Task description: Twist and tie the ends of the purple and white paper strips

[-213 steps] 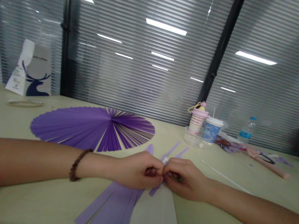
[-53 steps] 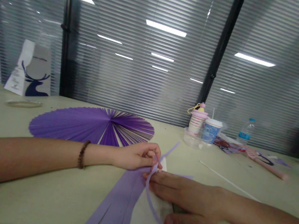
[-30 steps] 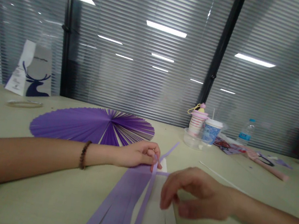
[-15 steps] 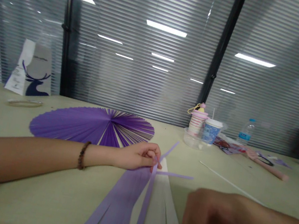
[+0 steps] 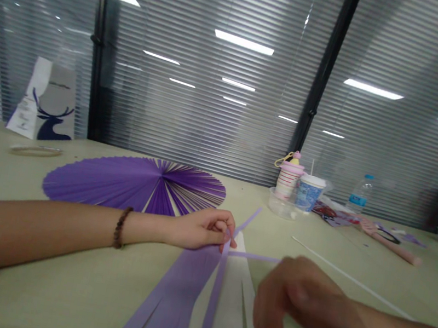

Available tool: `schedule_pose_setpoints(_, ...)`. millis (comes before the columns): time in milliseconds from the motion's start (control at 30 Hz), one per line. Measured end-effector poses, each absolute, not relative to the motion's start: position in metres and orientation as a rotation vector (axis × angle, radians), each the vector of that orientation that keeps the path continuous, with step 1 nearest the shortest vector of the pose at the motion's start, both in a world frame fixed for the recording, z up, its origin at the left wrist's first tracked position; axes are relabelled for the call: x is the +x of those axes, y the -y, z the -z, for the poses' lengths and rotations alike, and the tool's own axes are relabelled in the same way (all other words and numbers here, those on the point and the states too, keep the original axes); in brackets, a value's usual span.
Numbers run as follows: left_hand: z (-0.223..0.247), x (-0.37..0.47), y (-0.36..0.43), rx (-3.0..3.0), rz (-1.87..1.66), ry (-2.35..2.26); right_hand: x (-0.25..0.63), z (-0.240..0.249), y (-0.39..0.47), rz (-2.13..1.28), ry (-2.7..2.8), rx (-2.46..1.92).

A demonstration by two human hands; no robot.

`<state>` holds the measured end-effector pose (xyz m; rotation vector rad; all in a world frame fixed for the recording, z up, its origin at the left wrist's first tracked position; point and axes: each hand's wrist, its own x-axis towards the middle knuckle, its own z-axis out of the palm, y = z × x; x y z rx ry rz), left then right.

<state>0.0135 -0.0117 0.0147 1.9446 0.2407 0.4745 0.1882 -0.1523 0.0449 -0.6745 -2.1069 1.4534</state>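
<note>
Light purple paper strips fan out toward the front edge, with white strips beside them on the right. At their top end my left hand is closed, pinching the purple strips where thin ones cross. One thin strip points up and right; another runs to the right. My right hand, blurred, hovers over the right side of the white strips with bent fingers; whether it grips anything is hidden.
A purple pleated paper disc lies behind my left arm. Farther right stand a pink-lidded cup, a blue cup and a bottle. A thin white stick lies near my right wrist.
My right hand has moved left and slightly up, closer to the strips, and now overlaps the end of the horizontal thin strip. My left hand has stayed in place.
</note>
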Motion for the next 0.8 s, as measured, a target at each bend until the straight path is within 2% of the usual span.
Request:
schedule_pose_setpoints(100,-0.016,0.014,0.013,1.96,-0.58,-0.249,0.189,-0.028,0.122,-1.267,1.713,-0.824)
schedule_pose_setpoints(233,-0.019,0.014,0.02,1.913,-0.898,-0.372,0.186,-0.013,0.102,-1.106,1.565,-0.925)
schedule_pose_setpoints(400,-0.018,0.015,0.034,1.848,-0.612,-0.452,0.185,-0.012,0.098,-1.214,1.559,-0.96)
schedule_pose_setpoints(800,-0.019,0.016,0.04,1.818,-0.604,-0.49,0.184,-0.01,0.093,-1.218,1.62,-1.098)
